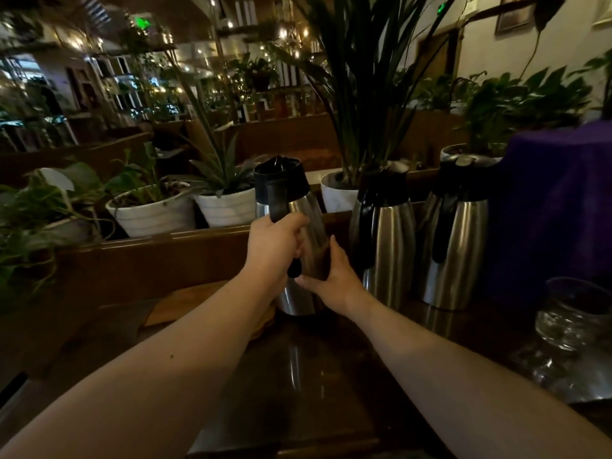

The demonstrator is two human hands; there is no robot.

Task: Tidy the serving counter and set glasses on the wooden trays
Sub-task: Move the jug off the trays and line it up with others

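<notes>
A steel thermos jug [306, 223] with a black lid and black handle stands tilted on the dark counter [318, 366] at the centre. My left hand [273, 248] is closed around its handle. My right hand [334, 276] presses against the lower right side of its body. A wooden tray [175, 304] lies just left of the jug, partly hidden by my left forearm. Glassware [574, 313] stands at the right edge on a shiny metal tray [586, 389].
Two more steel thermos jugs [385, 240] [455, 243] stand to the right. A purple cloth-covered object [559, 207] sits at far right. White plant pots [155, 212] [228, 207] [337, 193] line a ledge behind the wooden rail [149, 246].
</notes>
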